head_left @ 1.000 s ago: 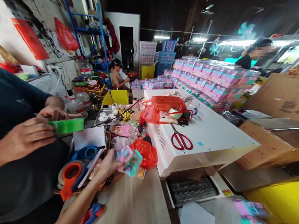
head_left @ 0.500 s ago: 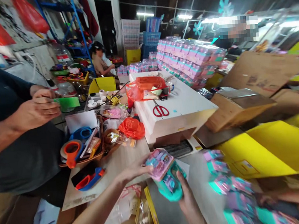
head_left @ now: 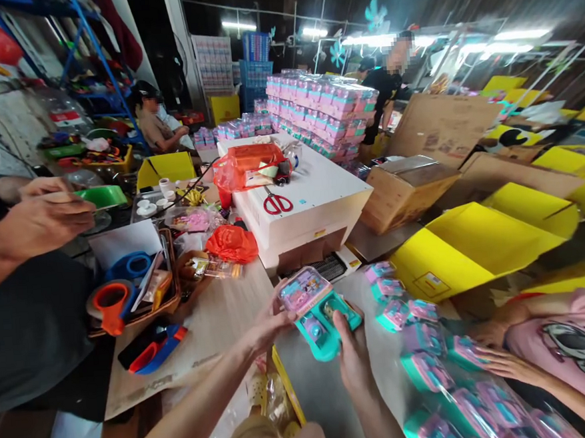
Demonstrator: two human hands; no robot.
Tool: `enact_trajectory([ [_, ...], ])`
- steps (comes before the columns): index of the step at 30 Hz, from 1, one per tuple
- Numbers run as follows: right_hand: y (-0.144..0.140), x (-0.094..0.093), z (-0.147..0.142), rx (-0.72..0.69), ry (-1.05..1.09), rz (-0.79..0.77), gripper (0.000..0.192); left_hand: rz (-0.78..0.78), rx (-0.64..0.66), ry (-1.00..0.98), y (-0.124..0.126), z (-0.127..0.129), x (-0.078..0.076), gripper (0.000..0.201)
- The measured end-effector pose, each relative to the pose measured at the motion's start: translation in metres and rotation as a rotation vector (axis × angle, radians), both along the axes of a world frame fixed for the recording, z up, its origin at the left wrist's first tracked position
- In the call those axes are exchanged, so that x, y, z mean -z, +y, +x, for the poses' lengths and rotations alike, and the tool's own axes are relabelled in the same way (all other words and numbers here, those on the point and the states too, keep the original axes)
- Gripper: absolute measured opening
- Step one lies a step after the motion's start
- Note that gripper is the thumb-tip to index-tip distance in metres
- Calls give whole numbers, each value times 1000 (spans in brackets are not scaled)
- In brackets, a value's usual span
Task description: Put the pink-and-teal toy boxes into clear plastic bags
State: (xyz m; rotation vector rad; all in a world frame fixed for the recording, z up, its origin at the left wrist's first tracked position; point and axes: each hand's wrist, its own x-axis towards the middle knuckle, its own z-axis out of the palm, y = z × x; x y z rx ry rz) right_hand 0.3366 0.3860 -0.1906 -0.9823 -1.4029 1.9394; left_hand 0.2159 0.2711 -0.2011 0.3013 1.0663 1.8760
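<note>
Above the grey desk (head_left: 379, 350), the left hand (head_left: 277, 318) and right hand (head_left: 354, 348) both grip a pink-and-teal toy box (head_left: 315, 309) by opposite sides, and its small pieces (head_left: 314, 327) might spill if either grip slackens and lets it tip.

The pink-and-teal case (head_left: 321, 310) has moved rightward to lower centre, the right hand (head_left: 354, 348) joining the left hand (head_left: 275, 317) on it. A co-worker's hand (head_left: 500, 359) has entered lower right, seemingly touching another case (head_left: 462, 352).

pink-and-teal case (head_left: 320, 305), red bag (head_left: 231, 244), yellow box (head_left: 474, 239), white machine (head_left: 323, 193)
</note>
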Motion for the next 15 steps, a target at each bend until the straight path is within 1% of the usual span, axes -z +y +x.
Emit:
enact_trajectory([
  [4,0,0,3,-14,-81,140,70,6,-61,-43,5,10,3,124],
  [7,-1,-4,3,1,-129,184,79,-28,-118,-81,9,15,4,131],
  [11,-1,-3,3,20,-220,246,88,-88,-129,-82,11,15,-3,122],
  [13,0,2,4,-5,-250,290,88,-106,-131,-67,10,14,-8,117],
  [15,4,8,5,-36,-287,380,84,-132,-146,-38,9,12,-10,109],
])
